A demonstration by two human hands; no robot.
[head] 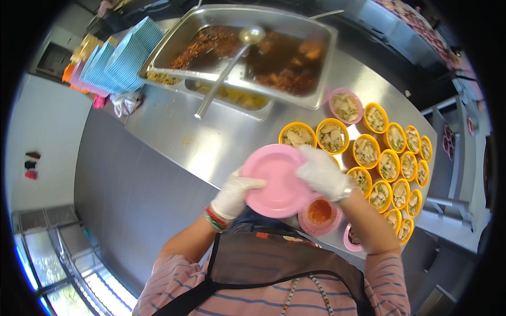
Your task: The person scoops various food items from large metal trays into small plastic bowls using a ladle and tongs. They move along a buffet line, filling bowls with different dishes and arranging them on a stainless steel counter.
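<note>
A pink plastic plate (276, 181) is held up in front of my body, over the edge of the steel table. My left hand (233, 197), in a whitish glove, grips its left rim with the thumb lying on the face. At the upper right rim is my right hand (324, 172), gloved too; its fingers touch the plate, but whether they close on it is hard to see. Behind and to the right stand several orange-rimmed bowls (366, 151) of food in broth. A pink bowl of red sauce (319, 211) sits just below my right hand.
A large steel pan (292, 89) of dark stew has a ladle (221, 79) lying across its near rim. Smaller pans of food (233, 94) sit beside it. Stacked blue plates (126, 59) and a plastic bag (125, 102) are at the table's left end. A pink bowl (346, 106) stands right of the pan.
</note>
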